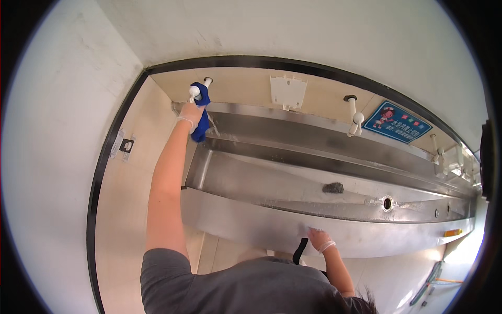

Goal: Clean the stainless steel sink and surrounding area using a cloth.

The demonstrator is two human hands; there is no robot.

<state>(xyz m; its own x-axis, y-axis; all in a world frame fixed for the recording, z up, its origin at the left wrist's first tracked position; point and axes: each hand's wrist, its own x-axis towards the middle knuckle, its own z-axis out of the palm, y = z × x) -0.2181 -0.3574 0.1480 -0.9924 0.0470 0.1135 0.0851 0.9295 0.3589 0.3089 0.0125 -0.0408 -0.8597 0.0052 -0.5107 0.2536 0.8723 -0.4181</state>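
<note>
My left hand (191,112), in a clear plastic glove, reaches to the far left end of a long stainless steel trough sink (251,180). It holds a blue cloth (201,127) that is wrapped partly around a white tap (194,92) on the wall; the cloth's lower end hangs down. My right hand (319,238), also gloved, is against the sink's broad front panel (243,221); its fingertips are too unclear to tell whether they grip anything. A dark grey scouring pad (333,188) lies in the basin, left of the round drain hole (387,203).
Another white tap (356,117) juts from the wall beside a blue sign (398,122) with writing. A white bracket plate (288,93) is mounted between the taps. A yellow-orange object (453,233) rests at the right front rim. A black strap (300,251) hangs near my right hand.
</note>
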